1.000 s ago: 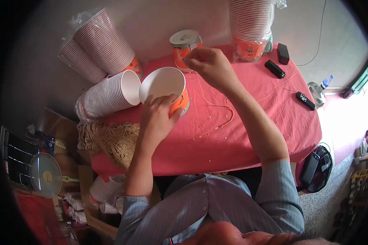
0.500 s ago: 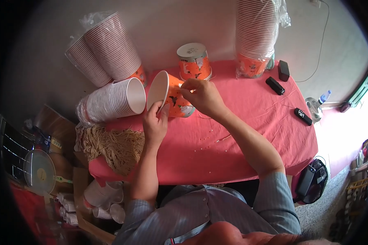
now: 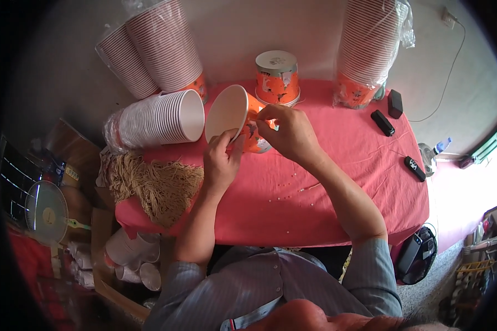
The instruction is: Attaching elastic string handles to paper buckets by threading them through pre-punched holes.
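A large orange paper bucket [image 3: 254, 133] with dark printed figures and a white inside is tilted over the table, its mouth facing left. My left hand [image 3: 222, 164] is closed on the near rim, thumb outside. My right hand [image 3: 292, 132] is at the bucket's right side, thumb and forefinger pinched together close to its wall. Whatever those fingertips hold, if anything, is too small to make out. Behind, an upside-down orange bucket [image 3: 278, 83] stands near the wall. Left of the held bucket lies a nested stack of white-rimmed buckets [image 3: 154, 118], partly in clear plastic.
Bundled beige cords [image 3: 160, 187] lie at the table's left. Tall bucket stacks [image 3: 165, 49] lean at back left; another wrapped stack [image 3: 367, 44] stands at back right. Small black devices [image 3: 382, 122] lie on the right. Tiny beads [image 3: 284, 197] dot the red cloth [image 3: 248, 220].
The whole view has shifted, so the table's things appear farther right and a little higher. Both hands stay at the bucket, left on the rim and right at its side.
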`<move>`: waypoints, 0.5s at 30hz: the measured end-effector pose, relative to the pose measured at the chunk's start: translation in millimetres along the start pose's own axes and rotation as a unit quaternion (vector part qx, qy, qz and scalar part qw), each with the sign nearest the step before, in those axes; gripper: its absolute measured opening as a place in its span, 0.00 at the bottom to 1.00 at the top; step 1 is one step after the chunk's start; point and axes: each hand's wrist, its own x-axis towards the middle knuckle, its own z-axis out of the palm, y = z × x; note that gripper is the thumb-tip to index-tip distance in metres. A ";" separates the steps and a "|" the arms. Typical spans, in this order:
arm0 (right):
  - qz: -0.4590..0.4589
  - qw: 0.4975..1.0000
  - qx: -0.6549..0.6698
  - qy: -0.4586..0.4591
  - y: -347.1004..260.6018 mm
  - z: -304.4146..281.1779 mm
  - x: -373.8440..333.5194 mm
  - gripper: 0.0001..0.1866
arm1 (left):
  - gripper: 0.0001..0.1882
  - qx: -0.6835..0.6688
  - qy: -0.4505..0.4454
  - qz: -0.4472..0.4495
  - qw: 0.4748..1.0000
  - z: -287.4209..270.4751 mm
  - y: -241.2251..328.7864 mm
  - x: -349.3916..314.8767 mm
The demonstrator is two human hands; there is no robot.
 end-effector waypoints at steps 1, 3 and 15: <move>0.001 1.000 -0.007 -0.002 -1.2 -0.6 -0.2 0.08 | 0.11 0.003 -0.002 -0.002 1.000 0.1 0.4 -0.2; -0.002 1.000 -0.006 0.001 -0.3 0.0 -0.4 0.08 | 0.11 0.006 -0.005 -0.004 1.000 0.6 1.1 -0.5; -0.004 1.000 -0.012 0.004 1.5 1.1 -0.5 0.08 | 0.11 0.012 -0.001 0.007 1.000 2.5 4.2 -1.5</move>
